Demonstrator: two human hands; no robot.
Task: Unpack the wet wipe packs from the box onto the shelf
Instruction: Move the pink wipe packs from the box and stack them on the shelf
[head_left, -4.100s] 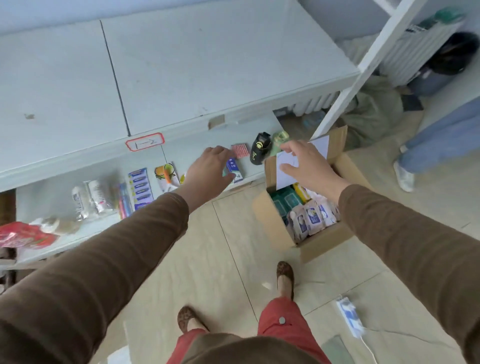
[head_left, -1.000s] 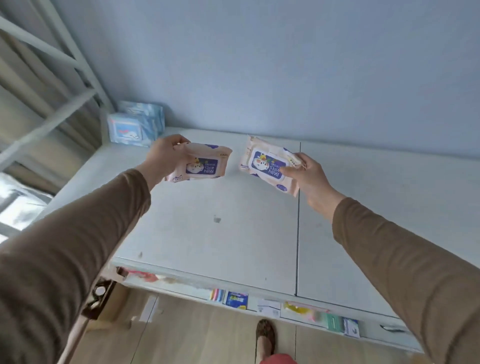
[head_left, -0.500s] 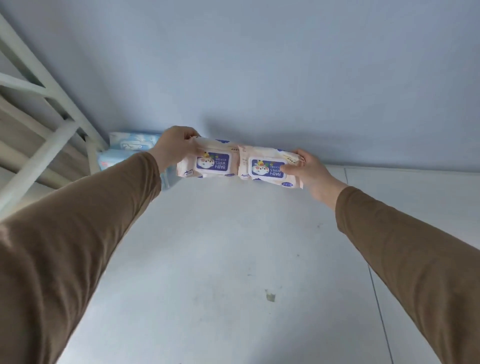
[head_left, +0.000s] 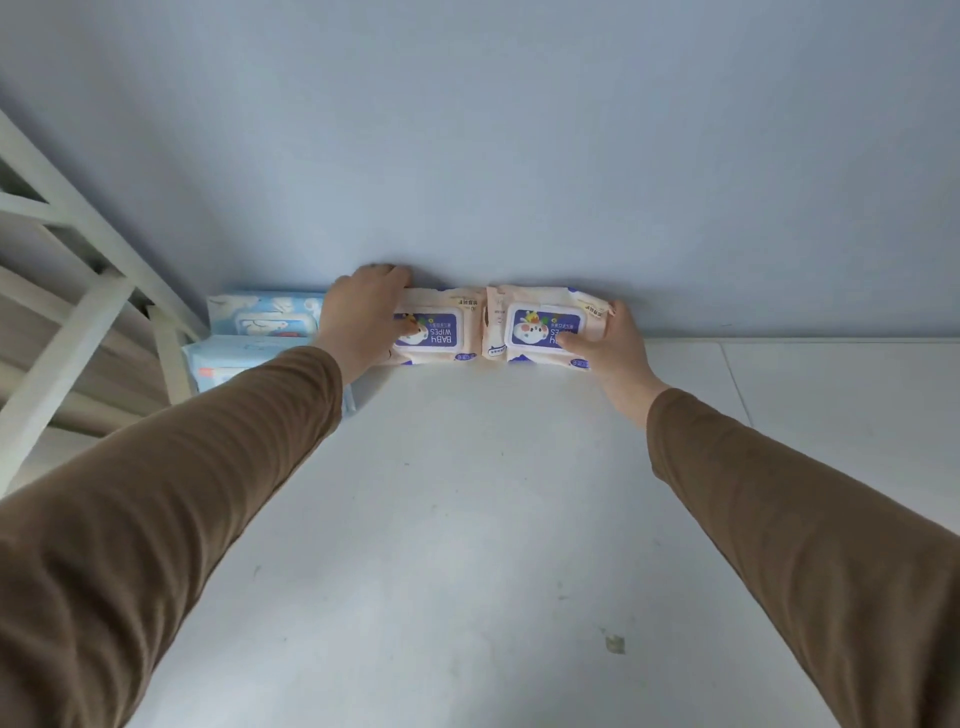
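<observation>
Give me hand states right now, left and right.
Left hand: holding the left pink pack, fingers curled over its top edge.
Right hand: holding the right pink pack, thumb on its face.

"BABY WIPES", upside down, on the left pink wipe pack's (head_left: 434, 332) blue label

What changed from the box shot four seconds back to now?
Both hands, then at the box, now each grip a peach baby-wipes pack: left hand on the left pack, right hand on the right pack, moved back against the blue wall. Light-blue wipe packs stayed put.
</observation>
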